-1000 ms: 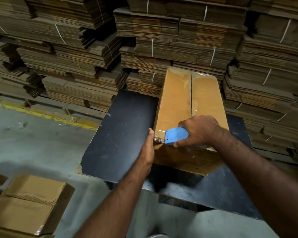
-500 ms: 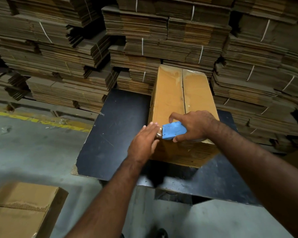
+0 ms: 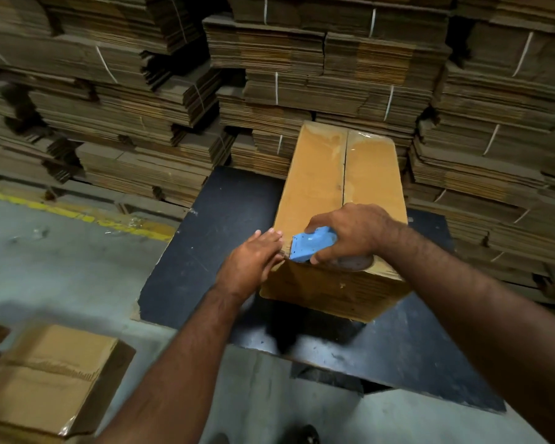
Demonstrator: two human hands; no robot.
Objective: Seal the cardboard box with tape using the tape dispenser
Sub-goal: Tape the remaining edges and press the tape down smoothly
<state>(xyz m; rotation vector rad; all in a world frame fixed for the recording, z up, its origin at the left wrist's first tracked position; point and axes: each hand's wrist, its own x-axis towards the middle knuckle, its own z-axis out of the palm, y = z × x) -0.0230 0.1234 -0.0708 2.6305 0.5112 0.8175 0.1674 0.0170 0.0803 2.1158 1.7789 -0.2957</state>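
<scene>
A long brown cardboard box lies on a black table, its two top flaps closed with a dark seam down the middle. Clear tape glints at its far end. My right hand grips a blue tape dispenser pressed on the box's near left top corner. My left hand lies flat, fingers together, against the box's near left edge right beside the dispenser's blade end. The tape roll is mostly hidden under my right hand.
Tall stacks of flattened, strapped cardboard wall in the back and right side. Another taped box sits at the lower left on the grey concrete floor. A yellow floor line runs at the left.
My left hand has turned from edge-on to flat and pressed against the box's near left corner. The dispenser stays at that corner, tilted slightly more.
</scene>
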